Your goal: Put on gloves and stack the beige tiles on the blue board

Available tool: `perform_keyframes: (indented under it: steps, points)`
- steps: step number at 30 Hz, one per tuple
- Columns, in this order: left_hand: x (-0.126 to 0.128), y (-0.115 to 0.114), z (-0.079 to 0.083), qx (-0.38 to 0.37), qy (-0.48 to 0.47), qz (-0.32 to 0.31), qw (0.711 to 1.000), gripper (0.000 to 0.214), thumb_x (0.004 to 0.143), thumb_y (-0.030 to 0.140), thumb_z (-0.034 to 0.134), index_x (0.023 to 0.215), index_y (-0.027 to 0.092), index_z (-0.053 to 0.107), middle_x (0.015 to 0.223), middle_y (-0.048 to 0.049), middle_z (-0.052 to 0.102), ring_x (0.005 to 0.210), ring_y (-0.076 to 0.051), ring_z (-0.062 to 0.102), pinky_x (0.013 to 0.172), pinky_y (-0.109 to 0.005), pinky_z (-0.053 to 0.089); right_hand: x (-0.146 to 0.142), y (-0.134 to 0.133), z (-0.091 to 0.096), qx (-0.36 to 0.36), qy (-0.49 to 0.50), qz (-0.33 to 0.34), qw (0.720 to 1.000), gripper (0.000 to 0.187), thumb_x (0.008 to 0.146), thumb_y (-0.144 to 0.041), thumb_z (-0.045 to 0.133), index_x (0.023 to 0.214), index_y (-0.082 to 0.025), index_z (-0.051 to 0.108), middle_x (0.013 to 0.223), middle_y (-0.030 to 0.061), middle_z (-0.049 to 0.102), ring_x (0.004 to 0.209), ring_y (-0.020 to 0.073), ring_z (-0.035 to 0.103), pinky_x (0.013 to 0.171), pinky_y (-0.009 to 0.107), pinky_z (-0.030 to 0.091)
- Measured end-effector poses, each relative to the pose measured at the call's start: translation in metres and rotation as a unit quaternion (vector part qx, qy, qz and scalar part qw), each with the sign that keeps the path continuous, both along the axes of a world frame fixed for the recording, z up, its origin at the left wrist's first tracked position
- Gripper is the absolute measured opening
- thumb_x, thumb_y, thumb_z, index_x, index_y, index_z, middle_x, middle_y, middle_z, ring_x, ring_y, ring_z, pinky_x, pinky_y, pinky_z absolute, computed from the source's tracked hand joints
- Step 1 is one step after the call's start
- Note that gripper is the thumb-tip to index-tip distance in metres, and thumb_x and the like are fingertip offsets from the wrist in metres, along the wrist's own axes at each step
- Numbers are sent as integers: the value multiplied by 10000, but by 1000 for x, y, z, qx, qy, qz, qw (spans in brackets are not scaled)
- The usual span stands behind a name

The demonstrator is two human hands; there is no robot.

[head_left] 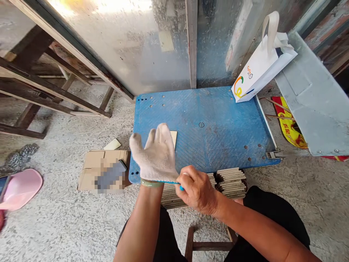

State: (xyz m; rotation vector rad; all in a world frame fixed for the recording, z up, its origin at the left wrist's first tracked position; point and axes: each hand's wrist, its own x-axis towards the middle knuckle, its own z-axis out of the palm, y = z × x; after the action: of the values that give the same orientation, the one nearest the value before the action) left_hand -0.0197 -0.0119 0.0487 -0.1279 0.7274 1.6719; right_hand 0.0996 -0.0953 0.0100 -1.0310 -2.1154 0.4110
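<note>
A whitish knitted work glove covers my left hand, palm up, with its fingers stretched out and apart. Around that wrist, just below the cuff, sits a pale green bangle. My bare right hand is closed on the glove's blue-edged cuff and draws it out to the right. A bit of blue pokes out under the right thumb. Both hands are over the near edge of a blue plastic tabletop. Partly behind the glove lies a small cream-coloured piece.
Stacked thin pale slats stand below the table's near edge. A white paper bag is at the far right corner, by a grey metal panel. Left on the floor are a cardboard box and a pink dustpan-like object.
</note>
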Motion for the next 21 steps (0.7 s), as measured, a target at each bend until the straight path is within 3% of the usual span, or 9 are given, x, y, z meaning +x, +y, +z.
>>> perform_keyframes:
  steps: [3,5,8,11,14,17,19,21]
  points:
    - [-2,-6,11,48,-32,13,998,401,872,440,557,1136,145,492,1162,-121,637,1098,-160,610,896,-239,544,-2,4,-6,-17,80,-62,995,122,787,-98,452,816,-215,470,790,35,540,744,164,544,627,266,456]
    - [4,-9,13,35,-37,-8,999,401,879,465,550,1138,161,510,1191,-124,639,1116,-184,612,896,-277,554,-6,7,-10,-89,149,-109,979,101,766,-136,472,828,-215,470,755,16,536,704,156,538,612,259,446]
    - [11,-12,14,12,-29,-24,999,391,882,490,539,1134,191,537,1179,-116,652,1117,-211,618,870,-304,569,-13,9,-14,-237,230,-169,929,127,764,-232,541,886,-199,529,748,-4,576,648,131,531,603,238,436]
    - [12,-14,15,7,-28,-32,999,391,886,513,520,1131,211,551,1167,-101,656,1108,-213,623,852,-301,573,-20,9,-18,-343,274,-120,891,146,773,-306,579,853,-190,613,753,-2,632,693,137,565,659,241,450]
    - [12,-18,18,13,-40,-50,998,422,886,536,513,1156,213,552,1172,-94,653,1133,-216,609,858,-302,568,-26,7,-21,-404,316,-49,857,185,768,-372,621,742,-190,643,693,-13,628,687,144,564,681,258,463]
    - [18,-22,21,18,-23,-92,995,465,873,576,514,1183,232,560,1172,-93,653,1196,-248,571,881,-346,559,-25,7,-24,-440,370,-45,817,268,794,-450,609,703,-199,639,655,-15,614,691,158,575,669,274,486]
    - [23,-24,23,20,-12,-117,993,490,871,601,497,1193,238,567,1173,-96,651,1241,-267,536,904,-373,546,-22,7,-29,-429,377,-48,819,294,836,-464,560,717,-205,633,674,-3,626,711,168,592,664,283,506]
    - [29,-26,25,23,-6,-126,992,513,869,620,484,1205,241,568,1176,-100,648,1275,-280,505,931,-400,530,-20,4,-37,-369,306,-26,877,262,873,-414,520,750,-207,624,750,21,654,766,175,613,700,288,523]
